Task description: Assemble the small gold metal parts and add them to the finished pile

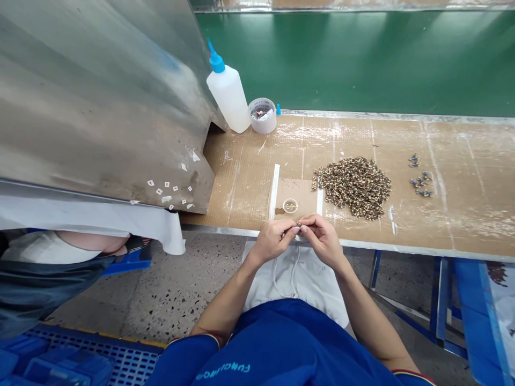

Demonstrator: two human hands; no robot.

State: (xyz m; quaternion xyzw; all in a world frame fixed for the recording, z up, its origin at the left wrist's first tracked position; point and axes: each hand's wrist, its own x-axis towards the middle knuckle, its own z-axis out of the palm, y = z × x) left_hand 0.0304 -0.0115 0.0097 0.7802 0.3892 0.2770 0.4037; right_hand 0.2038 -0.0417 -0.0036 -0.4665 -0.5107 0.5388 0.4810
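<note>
My left hand (277,239) and my right hand (321,239) meet at the front edge of the bench, fingertips pinched together. Between them is a tiny brass-coloured part (299,225), mostly hidden by the fingers, so its kind cannot be made out. Just beyond the hands lies a cardboard square (298,188) flanked by white strips, bearing a small round clear dish (290,206) with a thin curved piece in it. To the right of the square rises a heap of small dark and brass metal parts (354,187). Several blue-tipped parts (421,177) lie apart farther right.
A white squeeze bottle (229,96) with a blue nozzle stands at the back left, beside a tape-roll cup (263,117) and a blue cap (278,109). A metal cabinet (100,107) borders the left. Behind runs a green belt (362,61). Another person's leg (48,284) shows at lower left.
</note>
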